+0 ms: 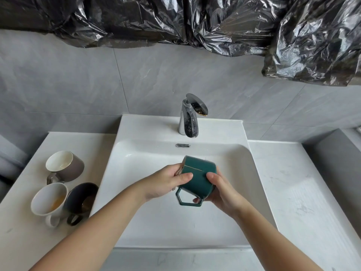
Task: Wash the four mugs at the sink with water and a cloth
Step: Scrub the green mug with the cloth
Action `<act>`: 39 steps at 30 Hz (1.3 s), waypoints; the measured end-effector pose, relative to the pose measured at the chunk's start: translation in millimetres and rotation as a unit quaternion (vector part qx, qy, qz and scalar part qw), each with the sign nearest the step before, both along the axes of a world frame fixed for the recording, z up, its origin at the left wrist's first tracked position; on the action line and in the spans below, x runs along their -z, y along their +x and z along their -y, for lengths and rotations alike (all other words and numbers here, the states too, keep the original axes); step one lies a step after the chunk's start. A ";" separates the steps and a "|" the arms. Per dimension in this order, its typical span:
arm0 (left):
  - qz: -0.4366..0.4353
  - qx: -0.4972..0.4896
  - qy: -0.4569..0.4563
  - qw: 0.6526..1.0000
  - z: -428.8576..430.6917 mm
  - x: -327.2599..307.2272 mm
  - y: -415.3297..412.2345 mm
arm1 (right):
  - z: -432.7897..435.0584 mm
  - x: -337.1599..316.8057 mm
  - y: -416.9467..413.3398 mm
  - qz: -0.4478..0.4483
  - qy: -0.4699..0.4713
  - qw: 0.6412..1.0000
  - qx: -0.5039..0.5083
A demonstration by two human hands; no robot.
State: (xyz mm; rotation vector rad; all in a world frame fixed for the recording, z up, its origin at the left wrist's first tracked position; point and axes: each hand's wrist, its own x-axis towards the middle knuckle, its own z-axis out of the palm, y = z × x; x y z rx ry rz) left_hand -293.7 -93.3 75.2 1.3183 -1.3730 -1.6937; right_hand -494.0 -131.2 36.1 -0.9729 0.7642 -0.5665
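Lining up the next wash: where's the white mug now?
Head view, left side: the white mug sits on the counter beside the sink, in front of the grey mug, black mug at its right.

Grey stone-look wall tiles (78,85) rise behind a white marbled bench (293,192), while crumpled black plastic sheeting (195,20) hangs across the top of the wall in soft, even light.

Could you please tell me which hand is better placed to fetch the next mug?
Probably the left hand: the three waiting mugs stand on its side of the sink, though it holds the cloth; the right hand grips the green mug.
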 end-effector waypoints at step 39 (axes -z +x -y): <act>-0.068 0.077 0.021 0.994 2.3 10.5 24.7 | 6.5 11.1 -6.7 0.173 0.211 0.953 -0.135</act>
